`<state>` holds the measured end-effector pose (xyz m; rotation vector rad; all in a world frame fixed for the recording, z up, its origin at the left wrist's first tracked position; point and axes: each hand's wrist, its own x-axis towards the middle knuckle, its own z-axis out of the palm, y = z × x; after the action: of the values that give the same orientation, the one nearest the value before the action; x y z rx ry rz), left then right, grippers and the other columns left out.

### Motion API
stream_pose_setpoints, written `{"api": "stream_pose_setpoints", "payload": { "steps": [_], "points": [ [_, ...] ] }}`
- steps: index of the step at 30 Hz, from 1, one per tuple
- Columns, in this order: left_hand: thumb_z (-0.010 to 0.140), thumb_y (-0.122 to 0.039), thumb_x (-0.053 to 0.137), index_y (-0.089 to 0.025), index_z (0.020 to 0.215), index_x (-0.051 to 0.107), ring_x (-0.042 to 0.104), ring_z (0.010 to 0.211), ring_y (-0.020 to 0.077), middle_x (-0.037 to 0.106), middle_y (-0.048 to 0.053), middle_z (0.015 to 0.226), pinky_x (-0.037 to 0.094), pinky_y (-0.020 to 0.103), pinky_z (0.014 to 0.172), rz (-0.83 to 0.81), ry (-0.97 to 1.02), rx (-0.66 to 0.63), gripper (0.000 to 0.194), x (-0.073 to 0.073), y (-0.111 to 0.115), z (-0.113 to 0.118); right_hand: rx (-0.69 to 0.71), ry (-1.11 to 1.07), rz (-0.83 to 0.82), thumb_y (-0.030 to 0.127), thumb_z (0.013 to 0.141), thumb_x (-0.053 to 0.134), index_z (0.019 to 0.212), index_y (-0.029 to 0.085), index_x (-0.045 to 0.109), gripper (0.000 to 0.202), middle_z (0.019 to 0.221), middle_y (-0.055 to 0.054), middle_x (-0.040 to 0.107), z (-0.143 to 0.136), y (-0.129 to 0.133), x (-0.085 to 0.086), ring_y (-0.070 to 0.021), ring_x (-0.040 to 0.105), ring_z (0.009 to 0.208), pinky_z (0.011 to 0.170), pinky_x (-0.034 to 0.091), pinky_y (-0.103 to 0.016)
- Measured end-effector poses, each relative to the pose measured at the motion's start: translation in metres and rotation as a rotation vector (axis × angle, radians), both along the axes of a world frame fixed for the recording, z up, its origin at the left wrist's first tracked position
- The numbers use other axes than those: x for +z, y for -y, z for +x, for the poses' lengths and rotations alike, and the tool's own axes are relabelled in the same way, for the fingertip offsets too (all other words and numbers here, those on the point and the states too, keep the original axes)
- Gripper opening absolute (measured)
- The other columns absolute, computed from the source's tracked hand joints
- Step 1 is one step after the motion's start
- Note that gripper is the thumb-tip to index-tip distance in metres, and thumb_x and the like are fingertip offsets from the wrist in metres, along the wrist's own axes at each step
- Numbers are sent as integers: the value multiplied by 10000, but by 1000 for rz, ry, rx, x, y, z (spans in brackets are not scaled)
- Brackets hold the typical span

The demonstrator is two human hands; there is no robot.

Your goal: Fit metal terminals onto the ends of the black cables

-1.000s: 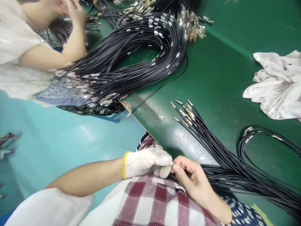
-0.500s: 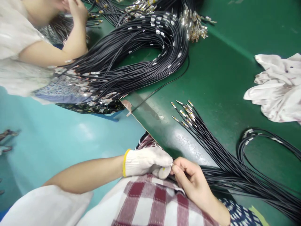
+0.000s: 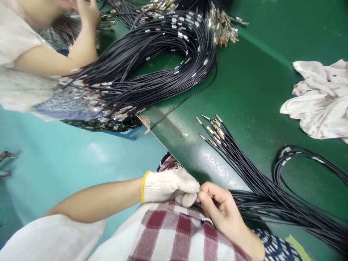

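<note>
My left hand (image 3: 174, 186) wears a white knitted glove with a yellow cuff. Its thumb and fingers are pinched on a small light-coloured cable end (image 3: 198, 191), mostly hidden by fingertips. From the other side, my bare right hand (image 3: 220, 204) pinches the same piece, thumb against forefinger. Both hands meet just in front of my checked apron, at the table's edge. Black cables (image 3: 272, 203) pass behind my right hand and run off to the right. Above them, a fanned bunch of cables ends in metal connectors with yellow marks (image 3: 217, 134).
A large looped bundle of black cables with white labels (image 3: 163, 79) hangs over the table's left edge. Another person's arm (image 3: 59, 61) is beside it. White crumpled cloth (image 3: 320, 98) lies at the right on the green table (image 3: 252, 94), above a smaller cable coil (image 3: 277, 166).
Both hands keep nearly the same pinch at the same place. The whole view has shifted slightly, with the surroundings a little further left and up.
</note>
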<state>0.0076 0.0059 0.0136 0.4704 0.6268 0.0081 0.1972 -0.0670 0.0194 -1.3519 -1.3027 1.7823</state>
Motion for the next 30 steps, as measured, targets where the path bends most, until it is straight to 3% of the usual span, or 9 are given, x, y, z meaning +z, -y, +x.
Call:
{"api": "stream_pose_setpoints", "payload": {
  "steps": [15, 18, 21, 23, 25, 27, 30],
  "points": [
    [745, -454, 677, -144, 583, 592, 382, 467, 92, 509, -11, 522, 247, 252, 472, 63, -34, -49, 360, -2, -3, 0, -5, 16, 21, 444, 1025, 464, 707, 184, 500, 412, 546, 58, 428, -3, 1, -1, -90, 357, 487, 494, 305, -224],
    [761, -516, 638, -149, 573, 576, 377, 472, 96, 510, -5, 537, 262, 254, 481, 127, -16, -84, 417, -2, -5, -6, 98, 33, 78, 421, 1037, 457, 748, 177, 569, 394, 568, 42, 504, 2, -10, 3, -102, 439, 512, 521, 362, -220],
    [838, -559, 545, -157, 619, 576, 401, 521, 106, 543, 0, 607, 307, 251, 525, 370, -94, -224, 459, 6, -12, -14, 235, 210, 341, 391, 1017, 536, 876, 189, 694, 293, 797, -17, 692, 20, -33, 7, -147, 620, 730, 716, 453, -253],
    [908, -505, 469, -173, 628, 557, 414, 565, 120, 532, -9, 622, 319, 255, 567, 707, -357, -346, 443, 13, -18, -19, 125, 555, 574, 413, 972, 619, 938, 197, 726, 243, 915, -47, 724, 37, -49, 4, -185, 646, 811, 771, 440, -297],
    [948, -411, 411, -184, 577, 499, 399, 574, 134, 474, -14, 576, 318, 276, 609, 1122, -678, -425, 445, 18, -21, -22, 20, 999, 707, 386, 939, 670, 943, 173, 730, 222, 938, -85, 714, 53, -60, -5, -238, 636, 836, 733, 404, -337],
    [957, -336, 382, -192, 547, 465, 412, 577, 150, 453, -9, 552, 331, 302, 652, 1439, -885, -429, 443, 19, -24, -23, 44, 1230, 780, 326, 927, 689, 923, 163, 724, 167, 904, -82, 703, 61, -67, -17, -252, 625, 821, 695, 370, -346],
    [950, -264, 388, -209, 647, 558, 543, 693, 179, 603, 2, 678, 381, 319, 742, 1551, -931, -323, 352, 15, -27, -19, 95, 1304, 889, 236, 956, 631, 868, 154, 708, 143, 821, -65, 695, 63, -69, -28, -232, 617, 758, 673, 340, -353]
  ]
}}
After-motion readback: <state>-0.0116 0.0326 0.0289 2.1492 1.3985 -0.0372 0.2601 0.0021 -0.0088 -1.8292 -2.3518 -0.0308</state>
